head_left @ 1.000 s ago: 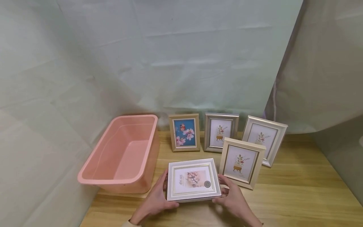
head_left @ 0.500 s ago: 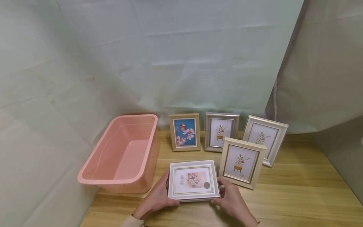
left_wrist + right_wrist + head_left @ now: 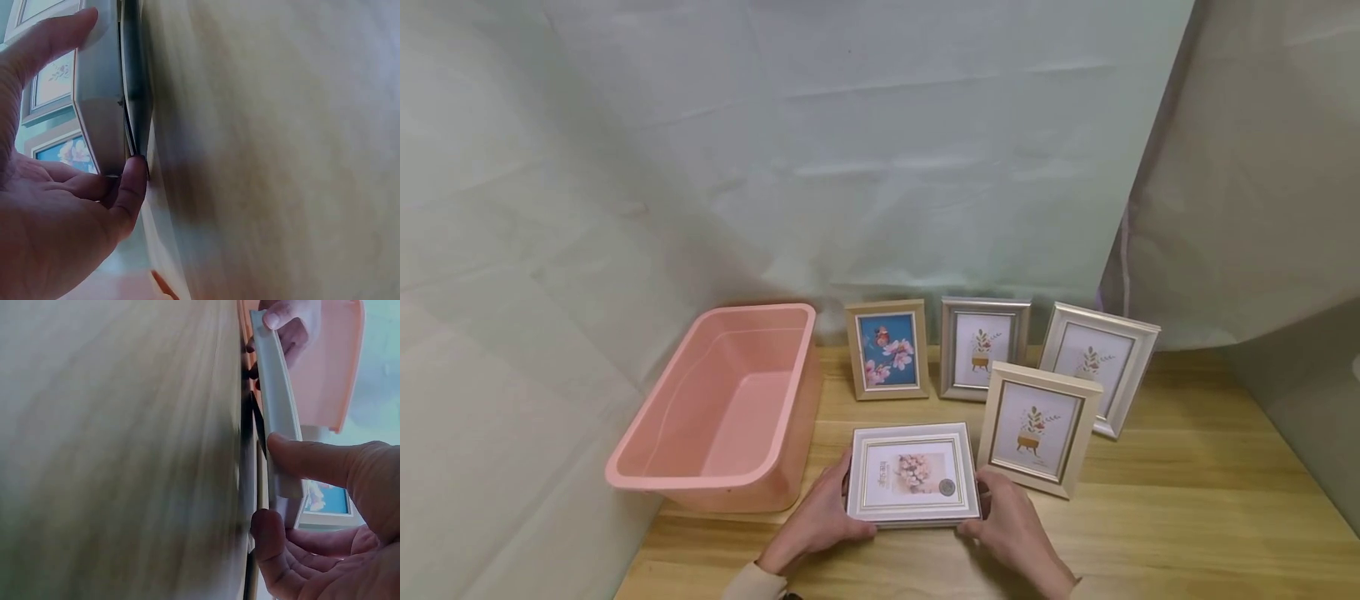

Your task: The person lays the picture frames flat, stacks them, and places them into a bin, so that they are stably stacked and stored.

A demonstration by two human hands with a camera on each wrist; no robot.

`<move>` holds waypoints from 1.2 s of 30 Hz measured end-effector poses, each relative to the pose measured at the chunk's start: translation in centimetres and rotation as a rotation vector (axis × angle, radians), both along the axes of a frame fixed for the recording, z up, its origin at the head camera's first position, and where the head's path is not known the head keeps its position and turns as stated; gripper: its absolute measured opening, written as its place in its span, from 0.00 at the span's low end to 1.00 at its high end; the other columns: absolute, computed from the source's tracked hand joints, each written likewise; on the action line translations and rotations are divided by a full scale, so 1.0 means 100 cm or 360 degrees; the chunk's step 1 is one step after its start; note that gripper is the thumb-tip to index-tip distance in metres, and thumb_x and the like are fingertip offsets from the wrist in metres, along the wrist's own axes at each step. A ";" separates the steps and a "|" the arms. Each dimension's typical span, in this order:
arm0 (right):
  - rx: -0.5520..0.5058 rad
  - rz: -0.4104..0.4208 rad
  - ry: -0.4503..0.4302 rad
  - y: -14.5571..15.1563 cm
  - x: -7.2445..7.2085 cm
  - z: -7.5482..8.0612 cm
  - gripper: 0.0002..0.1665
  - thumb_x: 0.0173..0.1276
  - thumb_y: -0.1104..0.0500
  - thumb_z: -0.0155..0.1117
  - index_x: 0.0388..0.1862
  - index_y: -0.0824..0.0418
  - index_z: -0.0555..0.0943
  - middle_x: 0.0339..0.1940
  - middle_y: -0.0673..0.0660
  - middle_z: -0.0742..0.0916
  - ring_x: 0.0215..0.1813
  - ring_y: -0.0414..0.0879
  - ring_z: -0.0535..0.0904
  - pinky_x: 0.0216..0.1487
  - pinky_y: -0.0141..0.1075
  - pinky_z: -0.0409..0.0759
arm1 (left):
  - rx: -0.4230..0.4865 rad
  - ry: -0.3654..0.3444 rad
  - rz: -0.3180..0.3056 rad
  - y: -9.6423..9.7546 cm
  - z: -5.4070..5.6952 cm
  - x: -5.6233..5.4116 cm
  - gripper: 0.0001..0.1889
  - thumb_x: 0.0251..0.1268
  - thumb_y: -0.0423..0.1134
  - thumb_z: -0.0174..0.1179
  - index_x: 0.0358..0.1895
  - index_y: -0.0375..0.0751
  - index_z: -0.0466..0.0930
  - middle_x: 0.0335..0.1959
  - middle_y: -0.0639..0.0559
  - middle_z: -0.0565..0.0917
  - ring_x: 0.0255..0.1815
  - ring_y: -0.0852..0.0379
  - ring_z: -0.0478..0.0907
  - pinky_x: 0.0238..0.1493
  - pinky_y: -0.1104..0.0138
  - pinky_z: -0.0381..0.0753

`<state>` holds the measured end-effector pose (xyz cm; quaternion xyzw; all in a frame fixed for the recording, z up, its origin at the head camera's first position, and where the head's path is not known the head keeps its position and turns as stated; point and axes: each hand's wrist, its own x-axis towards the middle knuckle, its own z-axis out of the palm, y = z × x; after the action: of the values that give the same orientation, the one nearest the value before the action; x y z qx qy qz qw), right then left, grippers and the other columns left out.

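Observation:
A white picture frame (image 3: 913, 479) with a blossom print lies face up, level, between both hands in the head view. My left hand (image 3: 827, 512) grips its left end, the thumb along the near edge. My right hand (image 3: 1011, 521) holds the right end in the same way. In the left wrist view, the left hand (image 3: 56, 212) has its thumb on the frame's side (image 3: 103, 106) and fingers at the end. The right wrist view has the right hand (image 3: 337, 512) pinching the frame's edge (image 3: 280, 406); a dark flap shows underneath. Whether the frame touches the table is unclear.
A pink plastic tub (image 3: 801, 392) stands at the left. Behind the hands are upright frames: a gold one with a bird print (image 3: 887, 350), a grey one (image 3: 985, 346), a silver-white one (image 3: 1093, 362) and a cream one (image 3: 1037, 429). Wooden tabletop (image 3: 1195, 500) extends right.
The white frame has sunk slightly toward the table and straightened a little, with both hands still on it. The tub and upright frames have stayed put.

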<state>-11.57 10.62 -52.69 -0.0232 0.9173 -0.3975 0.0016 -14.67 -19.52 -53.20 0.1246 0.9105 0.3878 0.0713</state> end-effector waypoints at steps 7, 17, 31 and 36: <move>0.0030 0.0046 0.0125 0.004 -0.009 -0.017 0.32 0.38 0.63 0.90 0.45 0.58 0.86 0.38 0.50 0.88 0.41 0.42 0.81 0.44 0.39 0.83 | 0.0100 -0.0054 0.0036 -0.002 0.001 0.001 0.64 0.40 0.36 0.89 0.82 0.20 0.59 0.75 0.23 0.76 0.70 0.34 0.83 0.70 0.58 0.83; 0.0085 0.0023 0.0219 0.005 -0.008 -0.033 0.39 0.38 0.63 0.90 0.53 0.68 0.86 0.54 0.66 0.89 0.56 0.61 0.86 0.61 0.60 0.86 | 0.0230 -0.0107 0.0054 -0.003 0.000 0.002 0.59 0.40 0.29 0.88 0.78 0.15 0.61 0.67 0.23 0.82 0.64 0.34 0.88 0.63 0.58 0.89; 0.0070 0.0036 0.0108 0.005 -0.004 -0.018 0.41 0.43 0.67 0.87 0.61 0.69 0.85 0.51 0.62 0.87 0.52 0.54 0.84 0.57 0.55 0.86 | 0.0246 -0.0142 0.0061 -0.001 0.000 0.001 0.57 0.40 0.27 0.87 0.79 0.20 0.64 0.65 0.26 0.84 0.62 0.33 0.87 0.62 0.49 0.89; 0.0039 0.0039 -0.0021 0.005 0.001 -0.006 0.47 0.45 0.65 0.90 0.68 0.65 0.82 0.60 0.62 0.88 0.49 0.47 0.83 0.53 0.45 0.86 | 0.0241 -0.0145 0.0066 -0.001 0.001 0.003 0.57 0.42 0.27 0.87 0.79 0.20 0.64 0.67 0.25 0.82 0.63 0.32 0.86 0.64 0.47 0.88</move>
<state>-11.44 11.15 -53.29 -0.0318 0.9217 -0.3864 0.0128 -14.36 -19.63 -53.07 0.0928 0.8768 0.4622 0.0951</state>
